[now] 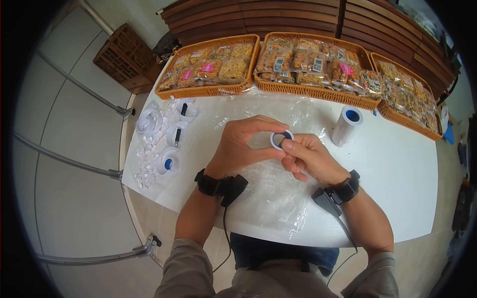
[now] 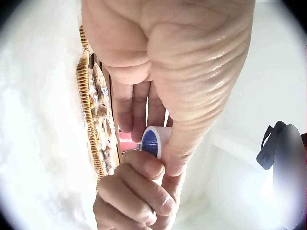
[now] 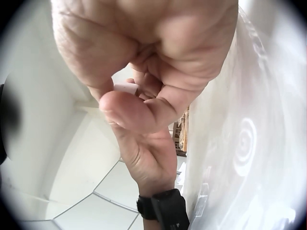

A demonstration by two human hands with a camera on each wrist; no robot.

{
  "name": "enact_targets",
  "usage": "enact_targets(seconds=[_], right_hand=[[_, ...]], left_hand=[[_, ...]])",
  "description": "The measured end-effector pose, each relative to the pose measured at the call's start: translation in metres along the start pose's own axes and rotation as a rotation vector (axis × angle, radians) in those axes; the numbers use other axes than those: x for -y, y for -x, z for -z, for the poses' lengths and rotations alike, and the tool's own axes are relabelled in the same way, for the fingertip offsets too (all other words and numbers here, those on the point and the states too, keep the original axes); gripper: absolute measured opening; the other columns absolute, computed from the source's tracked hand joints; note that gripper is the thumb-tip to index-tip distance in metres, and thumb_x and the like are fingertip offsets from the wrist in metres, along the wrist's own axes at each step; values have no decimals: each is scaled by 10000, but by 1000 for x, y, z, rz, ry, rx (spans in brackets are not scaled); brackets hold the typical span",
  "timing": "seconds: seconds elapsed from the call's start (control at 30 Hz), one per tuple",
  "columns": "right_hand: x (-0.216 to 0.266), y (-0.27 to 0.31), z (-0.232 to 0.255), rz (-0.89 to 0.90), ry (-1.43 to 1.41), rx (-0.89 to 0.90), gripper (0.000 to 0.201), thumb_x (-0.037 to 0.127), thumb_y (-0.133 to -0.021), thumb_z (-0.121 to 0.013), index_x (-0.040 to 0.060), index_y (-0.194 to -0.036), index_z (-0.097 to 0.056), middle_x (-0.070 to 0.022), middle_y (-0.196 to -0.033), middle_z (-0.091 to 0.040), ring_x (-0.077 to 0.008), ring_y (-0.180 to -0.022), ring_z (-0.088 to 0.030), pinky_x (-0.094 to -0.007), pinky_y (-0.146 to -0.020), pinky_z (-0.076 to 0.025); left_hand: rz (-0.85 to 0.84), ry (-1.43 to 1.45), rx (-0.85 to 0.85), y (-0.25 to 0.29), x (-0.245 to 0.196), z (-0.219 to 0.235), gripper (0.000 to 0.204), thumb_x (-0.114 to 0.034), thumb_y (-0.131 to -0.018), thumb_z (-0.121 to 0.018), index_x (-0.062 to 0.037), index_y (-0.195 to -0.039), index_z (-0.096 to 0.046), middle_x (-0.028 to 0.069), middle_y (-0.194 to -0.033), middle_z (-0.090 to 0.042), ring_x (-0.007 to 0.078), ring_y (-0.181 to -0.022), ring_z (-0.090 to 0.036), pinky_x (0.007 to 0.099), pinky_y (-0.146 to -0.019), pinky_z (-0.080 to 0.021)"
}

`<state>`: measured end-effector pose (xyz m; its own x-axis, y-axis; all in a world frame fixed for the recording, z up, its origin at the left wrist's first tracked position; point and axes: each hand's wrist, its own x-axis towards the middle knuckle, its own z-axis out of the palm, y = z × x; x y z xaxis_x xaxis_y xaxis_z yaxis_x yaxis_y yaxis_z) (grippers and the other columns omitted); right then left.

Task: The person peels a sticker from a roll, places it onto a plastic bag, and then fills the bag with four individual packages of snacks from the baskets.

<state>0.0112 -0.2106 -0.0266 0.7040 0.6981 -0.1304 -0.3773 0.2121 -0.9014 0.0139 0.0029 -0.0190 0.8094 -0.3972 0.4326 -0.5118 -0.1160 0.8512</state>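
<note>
A small white roll with a blue core is held up between both hands above the table's middle. The left hand pinches it between thumb and fingers from the left. From the right, the right hand grips it with the thumb on its face and fingers curled behind. In the left wrist view the roll's white rim and blue inside show between the fingertips. Only a bit of white roll shows in the right wrist view; the right hand's fingers hide the rest. Clear plastic film lies beneath the hands.
Wicker baskets of packaged snacks line the table's far edge. A larger white roll with a blue core stands at the right. On the left lie loose label strips, paper scraps, black pieces and another blue-cored roll.
</note>
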Motion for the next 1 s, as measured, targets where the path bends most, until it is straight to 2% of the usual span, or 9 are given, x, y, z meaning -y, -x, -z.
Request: enact_targets(seconds=[0.07,0.17,0.33,0.57,0.67,0.77,1.0], right_hand=[[-1,1,-2,-12,-13,-19,374,365,-1028,-564,22,-912,-656,-4,-643,-538,-54,-502,-464,-209,-412,-362],[-7,-1,0,-47,-67,-48,347,343,-1031,-559,23,-927,-643,-10,-653,-538,-61,-505,-456,-211,-408,-348],[-13,-5,3,-80,-88,-28,364,362,-1032,-551,40,-873,-612,-1,-627,-514,-52,-500,-411,-202,-401,-275],[-17,-9,7,-99,-98,6,372,387,-1021,-559,58,-850,-584,3,-626,-496,-50,-489,-389,-204,-399,-271],[-15,-12,8,-128,-87,4,363,383,-1019,-563,63,-847,-570,9,-625,-477,-49,-487,-374,-204,-400,-264],[-13,-12,6,-164,-97,-4,354,375,-1019,-567,64,-850,-562,14,-633,-464,-45,-494,-363,-205,-402,-256],[-10,-9,7,-162,-143,-1,319,346,-1023,-567,65,-872,-568,26,-648,-450,-33,-515,-351,-199,-414,-251]], left_hand=[[48,-178,26,-1,-14,5,393,0,-715,-849,-2,-1081,-705,116,-1100,-718,206,-1053,-676,315,-928,-526],[76,-135,40,-1,-12,6,408,-31,-726,-850,-2,-1105,-704,107,-1071,-729,190,-1006,-691,303,-908,-531],[156,75,38,4,0,7,440,-19,-719,-861,15,-1126,-698,110,-1068,-728,173,-1025,-683,309,-927,-538],[186,248,29,5,8,3,475,-7,-721,-866,29,-1155,-675,115,-1107,-707,173,-1051,-670,320,-967,-532],[163,216,34,6,13,3,516,-9,-719,-869,31,-1186,-652,108,-1132,-680,169,-1072,-652,321,-978,-525],[204,291,42,6,12,4,545,0,-714,-870,33,-1204,-635,98,-1142,-658,159,-1092,-631,318,-993,-512],[277,274,-2,3,3,2,579,38,-705,-863,42,-1227,-612,102,-1171,-645,164,-1105,-615,318,-998,-502]])
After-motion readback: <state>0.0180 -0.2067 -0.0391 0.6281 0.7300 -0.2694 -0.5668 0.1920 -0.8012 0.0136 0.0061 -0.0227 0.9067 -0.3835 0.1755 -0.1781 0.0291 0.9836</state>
